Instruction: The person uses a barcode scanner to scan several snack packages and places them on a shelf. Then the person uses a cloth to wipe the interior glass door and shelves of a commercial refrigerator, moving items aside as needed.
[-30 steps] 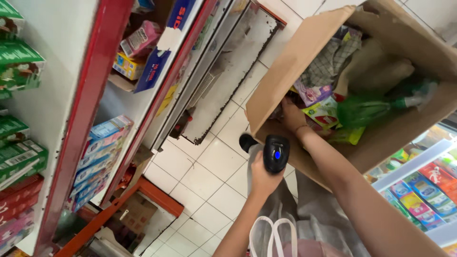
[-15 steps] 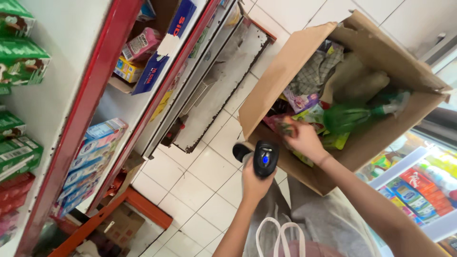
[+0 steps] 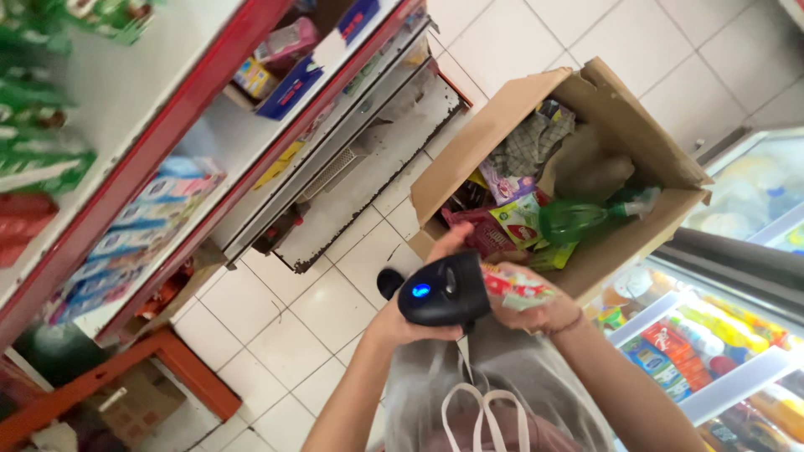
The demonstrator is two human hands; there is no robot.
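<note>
Whereas a second ago the right hand (image 3: pixel 536 311) was reaching down among the goods in the cardboard box (image 3: pixel 469 167), it is now out of the box and drawn back towards the body; its fingers are curled closed around a small printed packet (image 3: pixel 512 286), pale with red and green markings, which it presents just beside the head of the scanner (image 3: pixel 442 293); packet and scanner appear to touch or very nearly so, and which cannot be told. Over the same interval the left hand (image 3: pixel 400 322) has kept its wrap on the black handheld scanner, fingers closed about the grip, a blue light showing on the top face; the scanner has risen slightly and now sits between the two hands, below the near edge of the box. By this inspector's judgement, one item has been picked from the box and brought to the reader, so the work has passed from selecting to reading the packet. Remaining in the box: a green bottle (image 3: pixel 578 219) lying on its side, several bright packets, crumpled brownish wrapping. Red-edged shelving (image 3: pixel 126 176) stands to the left; a glass-fronted chiller (image 3: pixel 712 335) with drinks to the right; white floor tiles (image 3: pixel 318 310) below.
</note>
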